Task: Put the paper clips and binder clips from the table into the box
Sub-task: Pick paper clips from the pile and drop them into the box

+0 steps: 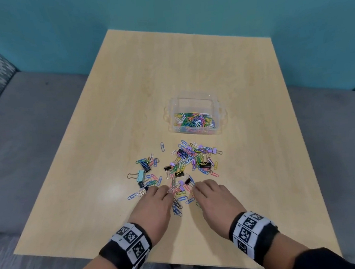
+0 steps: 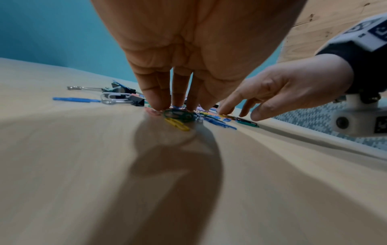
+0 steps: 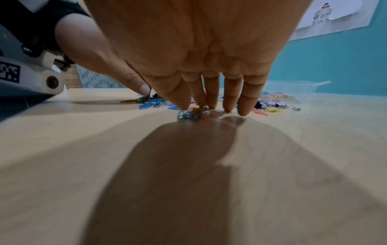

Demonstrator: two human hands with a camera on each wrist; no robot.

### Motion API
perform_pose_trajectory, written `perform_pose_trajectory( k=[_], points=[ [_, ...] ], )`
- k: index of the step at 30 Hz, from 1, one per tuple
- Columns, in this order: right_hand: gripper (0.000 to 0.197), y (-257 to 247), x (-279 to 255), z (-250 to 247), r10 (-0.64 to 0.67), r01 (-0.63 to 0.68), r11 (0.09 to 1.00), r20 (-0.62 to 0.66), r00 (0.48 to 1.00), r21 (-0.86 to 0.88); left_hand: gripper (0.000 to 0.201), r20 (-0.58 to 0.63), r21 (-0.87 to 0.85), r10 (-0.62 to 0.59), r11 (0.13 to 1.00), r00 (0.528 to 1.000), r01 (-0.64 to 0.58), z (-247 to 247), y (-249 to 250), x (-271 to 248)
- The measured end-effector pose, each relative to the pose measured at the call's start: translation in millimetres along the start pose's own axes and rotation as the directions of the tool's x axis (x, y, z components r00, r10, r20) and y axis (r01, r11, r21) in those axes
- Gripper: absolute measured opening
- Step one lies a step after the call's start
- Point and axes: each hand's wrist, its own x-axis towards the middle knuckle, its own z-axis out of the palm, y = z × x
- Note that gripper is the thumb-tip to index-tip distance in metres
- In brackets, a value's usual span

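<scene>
A clear plastic box (image 1: pixel 220 112) stands right of the table's middle with several coloured paper clips inside. In front of it, loose paper clips (image 1: pixel 186 159) and binder clips lie scattered, among them a mint binder clip (image 1: pixel 141 175) and a black one (image 1: pixel 205 165). My left hand (image 1: pixel 156 199) and right hand (image 1: pixel 210 195) lie palm down at the pile's near edge, a small heap of clips between them. The left fingertips (image 2: pixel 156 106) press on green and yellow clips (image 2: pixel 178 118). The right fingertips (image 3: pixel 184 106) rest straight on a clump of clips (image 3: pixel 190 115). Neither hand has closed round anything.
The light wooden table (image 1: pixel 108 118) runs far behind the box and to both sides. Grey cushioned benches (image 1: pixel 35 133) flank it, and a teal wall (image 1: pixel 164 13) stands behind. A paper notice (image 3: pixel 335 18) hangs on the wall. The table's front edge (image 1: pixel 86 258) is just behind my wrists.
</scene>
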Motion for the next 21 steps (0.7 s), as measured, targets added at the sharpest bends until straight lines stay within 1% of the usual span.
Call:
perform_pose_trajectory(
  k=[2,4,8,11,14,17,19,21],
  points=[
    [0.050,0,-6,3,-0.002,0.003,0.999,-0.032,0.999,0.033,0.036,-0.021,0.008,0.010,1.000,1.000,-0.010,0,-3,-3],
    [0.050,2,-6,2,0.018,-0.014,0.998,-0.059,0.998,0.063,0.036,-0.029,-0.006,0.029,1.000,0.999,-0.029,2,-8,1],
    [0.056,7,8,0,-0.024,0.026,0.997,-0.038,0.999,0.071,0.035,0.000,0.004,0.077,0.997,0.997,-0.077,5,-15,14],
    [0.048,10,10,-3,-0.035,0.036,0.999,-0.020,0.999,0.030,0.036,0.008,0.017,0.101,0.995,0.995,-0.101,1,-16,14],
    [0.053,14,5,-5,-0.015,0.016,0.999,-0.023,1.000,0.031,0.039,-0.021,-0.015,0.115,0.993,0.993,-0.115,-3,-17,10],
    [0.058,14,5,-5,-0.026,0.027,0.999,-0.018,0.999,0.030,0.043,-0.021,-0.014,0.165,0.986,0.986,-0.165,-2,-16,12],
    [0.055,14,6,-6,-0.010,0.010,1.000,-0.027,1.000,0.012,0.047,-0.026,-0.005,0.165,0.986,0.986,-0.165,-1,-17,15],
    [0.052,14,3,-7,0.033,-0.032,0.999,-0.051,0.998,0.019,0.048,-0.045,0.000,0.137,0.991,0.990,-0.137,-3,-19,15]
  ],
)
